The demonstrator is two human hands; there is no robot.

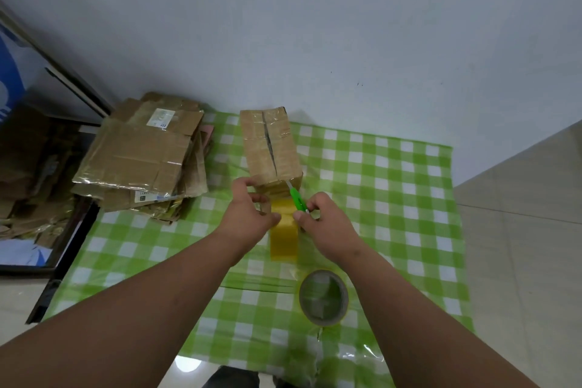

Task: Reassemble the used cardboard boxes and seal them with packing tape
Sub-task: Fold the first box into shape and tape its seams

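Observation:
An assembled cardboard box (271, 145) lies on the green checked sheet (393, 186), its top seam showing a dark gap under shiny tape. A yellow tape roll (284, 236) stands on edge just in front of the box. My left hand (252, 214) grips the roll from the left, fingers near the box's near end. My right hand (327, 221) pinches a green-handled cutter (296, 197) whose blade points up at the box's near right corner. Whether a tape strip runs from the roll to the box is hard to tell.
A second, nearly used tape roll (323, 296) lies flat on the sheet nearer to me. A pile of flattened cardboard boxes (141, 158) sits at the left, with more cardboard (31, 167) further left. A wall stands behind; tiled floor (519, 230) at right.

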